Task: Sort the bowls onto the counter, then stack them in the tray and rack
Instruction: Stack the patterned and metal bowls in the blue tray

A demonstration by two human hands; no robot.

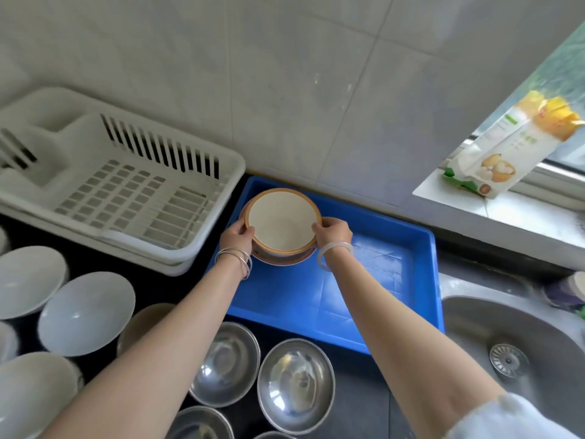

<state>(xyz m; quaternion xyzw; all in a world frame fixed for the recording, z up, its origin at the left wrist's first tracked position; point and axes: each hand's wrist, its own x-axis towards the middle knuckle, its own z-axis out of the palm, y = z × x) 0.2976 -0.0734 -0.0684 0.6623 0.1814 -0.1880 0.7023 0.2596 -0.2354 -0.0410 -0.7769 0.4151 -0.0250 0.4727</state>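
Blue plastic tray [395, 280] lies on the dark desk [357, 375], between the white dish rack [120, 191] on the left and the steel sink [519, 343] on the right. In the far left corner of the tray there is a small stack of orange-rimmed bowls [281, 226] with a cream inside; at least two bowls are nested, one in the other. Both hands hold this stack at its rim. The left hand [235, 237] grips the left edge with the thumb over the rim, and the right hand [332, 232] grips the right edge in the same way. I cannot tell if the stack rests on the tray floor or is a little above it. The left wrist carries thin metal bangles [235, 258], the right wrist a pale bangle [335, 253].

The dish rack holds no bowls that I can see. On the desk near the person stand other bowls: white ceramic bowls [85, 312] at the left, one more cream bowl [148, 324] partly hidden under the left forearm, and steel bowls [296, 384] in the middle, close together. A paper package [506, 147] leans on the window sill [474, 210] at the right, above the sink. The wall [285, 90] behind is of grey tiles.
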